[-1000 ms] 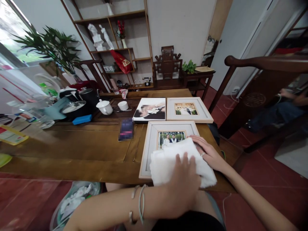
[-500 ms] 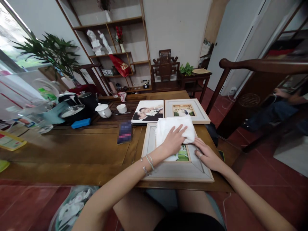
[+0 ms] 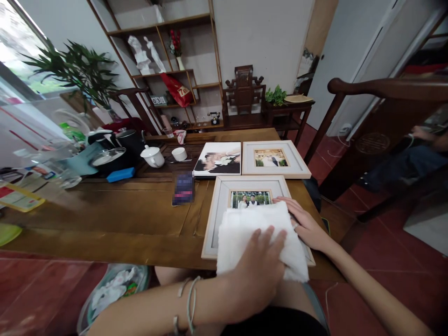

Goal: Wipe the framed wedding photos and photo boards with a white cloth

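Note:
A light wooden picture frame (image 3: 210, 233) lies near the table's front edge, its photo showing two people in front of greenery. Over the lower part of it is a folded white cloth (image 3: 238, 238), which overhangs the front edge. My left hand (image 3: 257, 266) has the cloth under its slightly spread, bent fingers; its thumb is hidden. On the frame's right border rests my right hand (image 3: 306, 226), fingers stretched out towards the photo and touching the frame. The cloth covers part of the frame between both hands.
Behind lie a framed wedding photo (image 3: 248, 158) and a photo panel (image 3: 203, 161). A dark booklet (image 3: 183, 189), white teapot (image 3: 153, 156), cup (image 3: 179, 154) and blue block (image 3: 121, 175) are left. A waste bin (image 3: 86, 310) stands below; a wooden chair (image 3: 371, 126) is right.
My left hand has drawn the cloth down the frame towards me, uncovering the upper part of the photo. My right hand has stayed at the frame's right border. The camera view has shifted slightly.

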A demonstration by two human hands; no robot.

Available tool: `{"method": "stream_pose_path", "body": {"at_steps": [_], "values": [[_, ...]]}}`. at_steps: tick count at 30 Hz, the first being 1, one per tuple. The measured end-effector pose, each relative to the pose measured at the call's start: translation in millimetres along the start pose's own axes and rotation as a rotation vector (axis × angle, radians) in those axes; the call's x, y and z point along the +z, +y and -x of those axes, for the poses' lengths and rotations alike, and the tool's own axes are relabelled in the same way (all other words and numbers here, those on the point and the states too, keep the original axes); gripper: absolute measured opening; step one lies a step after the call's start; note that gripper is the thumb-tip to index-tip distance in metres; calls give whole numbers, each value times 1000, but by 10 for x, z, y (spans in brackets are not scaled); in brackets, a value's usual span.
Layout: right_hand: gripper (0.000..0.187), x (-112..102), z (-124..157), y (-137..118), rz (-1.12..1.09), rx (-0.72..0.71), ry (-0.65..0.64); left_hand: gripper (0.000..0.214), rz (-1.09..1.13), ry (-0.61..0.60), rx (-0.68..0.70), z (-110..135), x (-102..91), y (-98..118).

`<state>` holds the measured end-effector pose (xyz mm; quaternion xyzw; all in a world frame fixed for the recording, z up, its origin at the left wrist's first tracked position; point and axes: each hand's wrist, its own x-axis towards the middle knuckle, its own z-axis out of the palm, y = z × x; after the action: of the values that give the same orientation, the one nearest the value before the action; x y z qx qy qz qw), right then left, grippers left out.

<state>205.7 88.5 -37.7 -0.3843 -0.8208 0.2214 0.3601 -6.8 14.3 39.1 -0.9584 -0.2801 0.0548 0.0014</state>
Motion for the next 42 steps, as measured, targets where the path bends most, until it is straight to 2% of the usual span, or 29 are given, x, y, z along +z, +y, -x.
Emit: {"method": "stream_pose_path", "body": {"at_steps": [3,7,11,13,15,19,23,26,28,31,33,37,40,42], "values": [[47,-3,0,7,12,-5,-4,26,-36,38,-131,-63,154,-163],[45,-5,-3,19,14,-15,-29,25,-104,65,-316,-270,299,-686],[45,-10,-12,8,15,-20,-26,30,-188,214,-321,-481,317,-1112],[44,-14,-17,3,16,-16,-36,31,-214,257,-292,-569,295,-1219],[44,-19,-20,2,13,-10,-45,31,-213,238,-256,-632,264,-1265],[44,-24,-21,8,4,-10,-54,29,-147,108,-205,-592,185,-1163],[44,-17,-15,14,19,-11,-48,27,-70,-18,-116,-269,79,-751],[44,-14,-12,15,21,-16,-30,28,-35,-20,29,36,8,-368],[45,-15,-14,11,16,-20,-38,27,-15,10,94,178,0,-194],[47,-17,-20,4,16,-19,-45,28,-23,58,91,220,62,-172],[46,-16,-23,3,19,-27,-29,26,-58,44,30,139,127,-319],[44,-17,-27,1,20,-34,-35,19,-135,6,-155,-145,198,-824],[45,-23,-27,-1,24,-24,-43,19,-223,70,-230,-309,171,-1183],[47,-26,-24,1,25,-12,-51,22,-262,113,-248,-348,136,-1333]]}}
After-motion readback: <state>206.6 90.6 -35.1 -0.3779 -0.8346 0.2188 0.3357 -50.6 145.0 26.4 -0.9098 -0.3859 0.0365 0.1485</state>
